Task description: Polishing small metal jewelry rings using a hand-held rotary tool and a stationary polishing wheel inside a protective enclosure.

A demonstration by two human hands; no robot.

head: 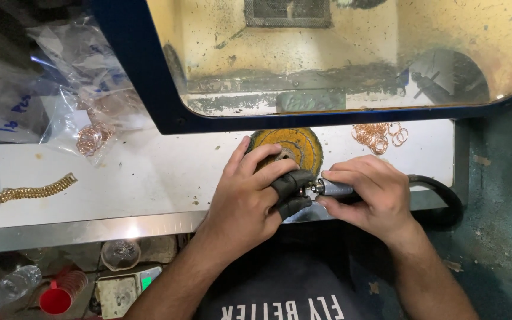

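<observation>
The hands meet at the near edge of the desk (149,178), the left hand (250,195) just left of the right hand (368,198), with the handpiece (333,189) between them, lying in the right hand and pointing left at the left fingertips (291,184). A hose (440,192) runs off to the right from the handpiece. Just behind the left hand lies a buffing wheel (300,145). Behind and right of the right hand sits a heap of rings (377,136). Far left on the desk lies a chain (25,194), and behind it bags (84,89), one with rings in it (93,139). A hood (339,59) stands over the back of the desk. Below the desk, at left, are a bottle (13,284), a cup (60,293) and a scale (125,290).
</observation>
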